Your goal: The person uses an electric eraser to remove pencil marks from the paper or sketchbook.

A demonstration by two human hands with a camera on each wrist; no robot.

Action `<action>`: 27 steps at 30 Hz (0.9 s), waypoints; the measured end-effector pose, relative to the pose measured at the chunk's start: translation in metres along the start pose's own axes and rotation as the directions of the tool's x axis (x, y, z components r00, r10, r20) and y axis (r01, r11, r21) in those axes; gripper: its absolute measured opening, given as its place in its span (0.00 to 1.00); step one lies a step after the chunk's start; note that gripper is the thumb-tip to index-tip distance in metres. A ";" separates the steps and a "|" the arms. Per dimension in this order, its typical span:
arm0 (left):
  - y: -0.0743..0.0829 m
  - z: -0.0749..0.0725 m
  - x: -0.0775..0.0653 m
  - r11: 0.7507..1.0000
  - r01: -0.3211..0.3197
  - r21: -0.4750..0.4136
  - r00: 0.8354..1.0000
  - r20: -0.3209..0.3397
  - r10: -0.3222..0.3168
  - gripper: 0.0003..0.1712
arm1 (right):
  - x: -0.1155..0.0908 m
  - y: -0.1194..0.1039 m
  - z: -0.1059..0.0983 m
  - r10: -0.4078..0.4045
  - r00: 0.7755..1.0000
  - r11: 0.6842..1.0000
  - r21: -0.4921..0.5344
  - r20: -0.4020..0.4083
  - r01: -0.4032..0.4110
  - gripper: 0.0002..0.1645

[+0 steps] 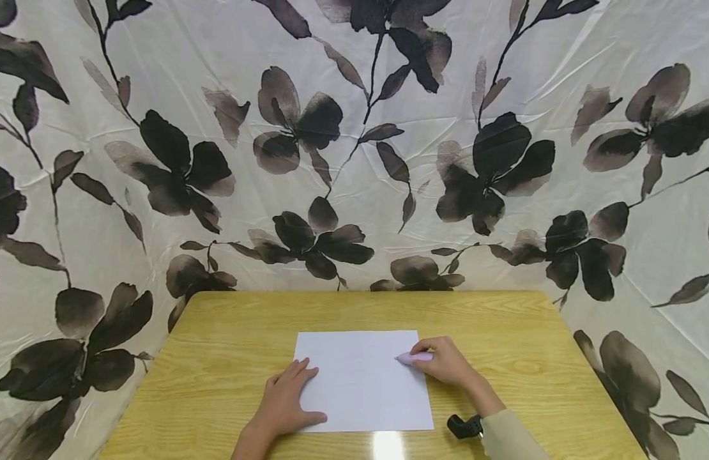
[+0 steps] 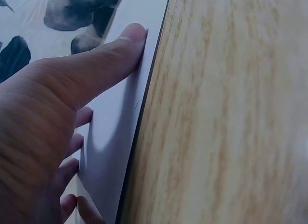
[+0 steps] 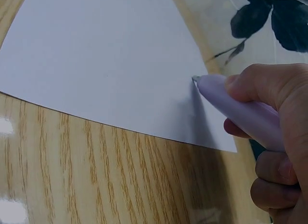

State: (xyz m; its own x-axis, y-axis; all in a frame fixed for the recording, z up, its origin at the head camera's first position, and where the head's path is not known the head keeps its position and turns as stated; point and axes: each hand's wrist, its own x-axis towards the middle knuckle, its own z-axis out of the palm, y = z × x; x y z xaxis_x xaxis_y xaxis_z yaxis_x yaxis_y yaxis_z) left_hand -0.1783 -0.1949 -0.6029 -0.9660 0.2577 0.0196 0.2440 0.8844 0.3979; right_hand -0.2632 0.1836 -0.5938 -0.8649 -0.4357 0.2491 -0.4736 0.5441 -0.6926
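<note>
A white sheet of paper lies on the wooden table. My left hand rests at the sheet's left side, fingers spread and thumb along the near edge; in the left wrist view the thumb lies on the paper. With my right hand I pinch a thick lilac pen-shaped tool between thumb and fingers. Its small narrow tip points left, over the paper near the right edge. Lower fingers are curled beneath the tool. A short dark mark shows on the paper near my left thumb.
The yellow wooden table extends around the sheet. A black wrist device sits by my right wrist, close to a light sleeve. Behind the table hangs a white cloth with dark flowers. Light glares on the near tabletop.
</note>
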 end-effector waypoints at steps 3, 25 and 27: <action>-0.001 0.001 0.000 1.000 -0.007 -0.003 1.000 -0.007 0.007 0.57 | 0.000 -0.001 0.000 0.007 1.000 1.000 -0.006 0.006 -0.007 0.04; -0.001 0.001 -0.002 1.000 -0.010 -0.015 1.000 -0.003 0.010 0.57 | 0.001 -0.007 0.003 -0.001 1.000 1.000 -0.009 0.019 0.002 0.03; -0.001 0.000 -0.002 1.000 -0.009 -0.016 1.000 -0.004 0.009 0.57 | 0.002 -0.007 0.002 -0.006 1.000 1.000 -0.014 0.008 0.007 0.04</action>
State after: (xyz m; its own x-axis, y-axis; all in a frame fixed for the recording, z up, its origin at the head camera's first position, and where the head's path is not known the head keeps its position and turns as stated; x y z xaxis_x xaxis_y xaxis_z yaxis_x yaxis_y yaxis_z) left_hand -0.1765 -0.1959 -0.6034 -0.9641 0.2643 0.0268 0.2515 0.8758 0.4119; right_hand -0.2609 0.1771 -0.5899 -0.8604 -0.4453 0.2479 -0.4816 0.5515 -0.6811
